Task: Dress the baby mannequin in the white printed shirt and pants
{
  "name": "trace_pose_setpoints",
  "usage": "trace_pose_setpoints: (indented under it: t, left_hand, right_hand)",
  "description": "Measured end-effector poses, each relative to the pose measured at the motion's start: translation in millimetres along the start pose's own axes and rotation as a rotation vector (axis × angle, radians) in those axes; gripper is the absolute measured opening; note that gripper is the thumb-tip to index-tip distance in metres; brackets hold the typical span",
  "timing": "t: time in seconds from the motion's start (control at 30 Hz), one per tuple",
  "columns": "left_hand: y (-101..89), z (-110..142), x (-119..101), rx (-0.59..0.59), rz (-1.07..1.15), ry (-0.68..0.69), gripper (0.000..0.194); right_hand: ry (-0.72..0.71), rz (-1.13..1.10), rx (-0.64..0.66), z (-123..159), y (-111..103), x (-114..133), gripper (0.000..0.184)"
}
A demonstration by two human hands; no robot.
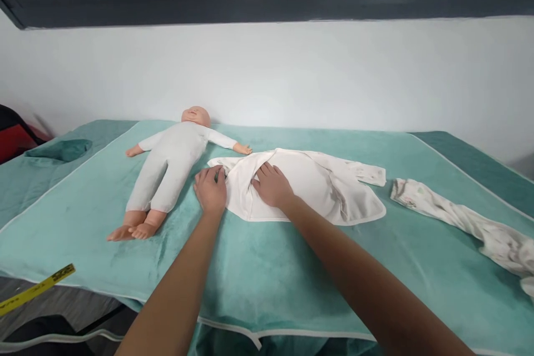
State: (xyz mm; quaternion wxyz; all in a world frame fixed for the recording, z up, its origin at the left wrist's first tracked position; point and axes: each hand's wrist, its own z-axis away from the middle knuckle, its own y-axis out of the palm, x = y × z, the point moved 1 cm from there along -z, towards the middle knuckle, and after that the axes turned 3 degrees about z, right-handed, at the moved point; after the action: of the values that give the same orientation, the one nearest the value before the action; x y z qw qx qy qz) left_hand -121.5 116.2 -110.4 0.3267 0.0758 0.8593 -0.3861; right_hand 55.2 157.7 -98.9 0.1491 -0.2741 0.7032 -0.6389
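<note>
A white baby shirt (308,178) lies spread on the green cover, its front flap partly folded and its patterned sleeve (369,172) stretched to the right. My left hand (211,189) is at the shirt's left sleeve, with fingers curled and thumb against the cloth there. Stretched out on the white cloth, the fingers of my right hand (273,184) reach to the edge of the folded flap; their tips are partly covered by it. Left of the shirt, a baby doll (177,147) in a white body lies on its back, one hand close to the shirt's left sleeve.
Patterned baby pants (471,222) lie on the right of the green cover (292,278). A white wall (267,78) and dark window frame (250,3) rise behind. A yellow strap (37,290) shows at lower left, a red and black item (14,136) at far left.
</note>
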Motion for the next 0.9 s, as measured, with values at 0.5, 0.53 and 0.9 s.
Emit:
trace_pose_setpoints:
  t: [0.5, 0.53, 0.9]
  left_hand:
    - [1.3, 0.5, 9.4, -0.158, 0.021, -0.055, 0.029]
    - [1.2, 0.8, 9.7, -0.158, 0.019, -0.054, 0.032]
    - [1.8, 1.2, 6.9, -0.145, 0.080, -0.040, 0.040]
  right_hand:
    - [-0.110, -0.016, -0.040, 19.6, 1.4, 10.7, 0.045]
    - [-0.118, -0.025, -0.037, 17.4, 0.6, 9.6, 0.043]
    - [0.127, -0.048, -0.049, 4.6, 4.6, 8.7, 0.058]
